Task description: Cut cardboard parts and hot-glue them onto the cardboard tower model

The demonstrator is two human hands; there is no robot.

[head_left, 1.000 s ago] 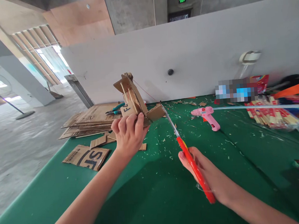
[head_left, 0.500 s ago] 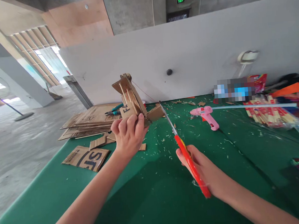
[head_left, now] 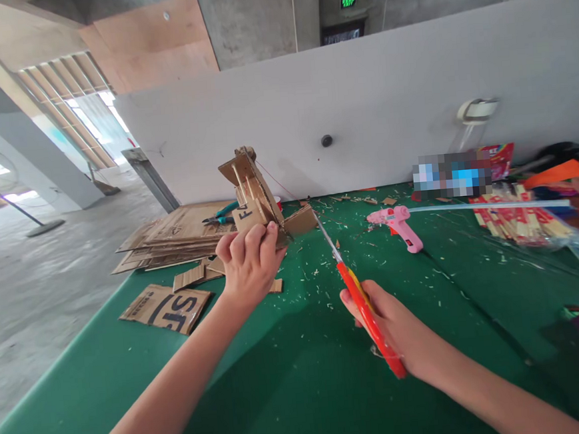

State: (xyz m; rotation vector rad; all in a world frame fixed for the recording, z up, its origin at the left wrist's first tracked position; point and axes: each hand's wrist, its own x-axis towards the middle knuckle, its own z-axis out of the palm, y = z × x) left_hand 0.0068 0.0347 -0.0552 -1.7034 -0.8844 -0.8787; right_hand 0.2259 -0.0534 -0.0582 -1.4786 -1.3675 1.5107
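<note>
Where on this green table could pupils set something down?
Front, between the left forearm and red-handled metal scissors: mostly bare green tabletop. Also left of that forearm, below the printed brown cardboard piece. Crowded: back left, stacked brown cardboard sheets; back right, pink plastic glue gun, pale sticks in red wrapping.

2 hands [head_left: 250,263]: bare | 2 wrists [head_left: 232,307]: bare | 2 forearms [head_left: 176,373]: bare, tapering

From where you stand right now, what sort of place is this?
Probably a makeshift craft workspace inside an unfinished building: there's a pink glue gun, a stack of flattened cardboard and, beyond, a bare concrete wall.
</note>
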